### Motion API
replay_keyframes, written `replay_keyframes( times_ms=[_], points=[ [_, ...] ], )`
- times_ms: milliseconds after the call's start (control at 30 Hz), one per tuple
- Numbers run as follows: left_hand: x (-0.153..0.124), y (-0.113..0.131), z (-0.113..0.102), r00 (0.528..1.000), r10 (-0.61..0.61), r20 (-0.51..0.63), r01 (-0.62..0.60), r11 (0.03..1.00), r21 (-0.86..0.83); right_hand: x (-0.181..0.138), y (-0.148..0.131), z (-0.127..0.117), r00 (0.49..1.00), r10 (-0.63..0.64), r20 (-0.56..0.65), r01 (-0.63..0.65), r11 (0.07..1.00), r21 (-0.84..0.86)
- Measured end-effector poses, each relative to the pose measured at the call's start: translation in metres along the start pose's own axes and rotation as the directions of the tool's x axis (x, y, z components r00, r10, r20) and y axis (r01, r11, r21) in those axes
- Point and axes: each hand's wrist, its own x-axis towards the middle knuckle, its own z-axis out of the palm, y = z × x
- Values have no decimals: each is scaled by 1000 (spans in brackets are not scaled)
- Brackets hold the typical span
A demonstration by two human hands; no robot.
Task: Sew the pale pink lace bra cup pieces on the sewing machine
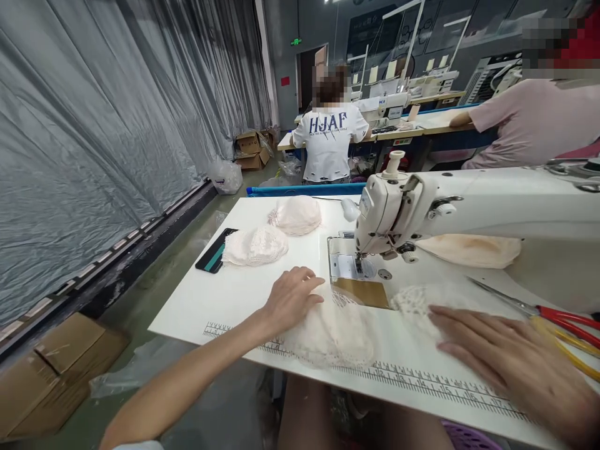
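Observation:
A pale cream lace-edged fabric piece [335, 334], slightly blurred, lies at the front of the sewing table. My left hand [293, 300] rests at its upper left edge, thumb and fingers apart. To the right, my right hand [501, 350] is stretched out flat with its fingertips at a second whitish lace piece [415, 301]. Above the two pieces stands the white sewing machine [391, 215], its presser foot [360, 262] over the metal plate. Neither hand touches the machine.
Two piles of pale lace fabric [255, 245] [296, 215] lie at the back left, one on a dark case [215, 253]. Red-handled scissors [539, 309] and a yellow-handled tool [565, 340] lie right. A ruler strip [398, 375] lines the front edge. Two people sit beyond.

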Motion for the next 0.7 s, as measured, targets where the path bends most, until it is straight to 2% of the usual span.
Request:
replay_keyframes(
  times_ms=[67,133,233,333,400,467,533,600,700],
  points=[
    [11,-2,12,998,-46,49,49,997,-53,0,6,-2,998,62,11,-61,997,-57],
    [17,-1,19,996,-67,60,73,992,-103,12,-4,-6,992,125,-2,-125,991,-37],
    [20,4,17,998,-60,22,63,980,-187,46,-41,-7,983,182,-6,-178,964,196],
    [18,7,6,999,-46,0,43,941,-336,85,-79,1,990,135,39,-138,892,431],
    [16,6,0,997,-58,52,76,880,-469,103,-94,7,988,131,80,-154,842,516],
    [15,4,-3,985,-93,146,160,813,-559,111,-101,9,977,144,158,-210,780,590],
    [16,2,-4,963,-129,238,246,779,-577,112,-102,9,961,156,228,-269,716,644],
    [19,0,-3,949,-153,276,283,797,-533,108,-101,10,953,157,258,-293,694,658],
    [25,-2,5,960,-165,225,246,880,-405,103,-98,16,964,122,237,-244,763,599]
  ],
)
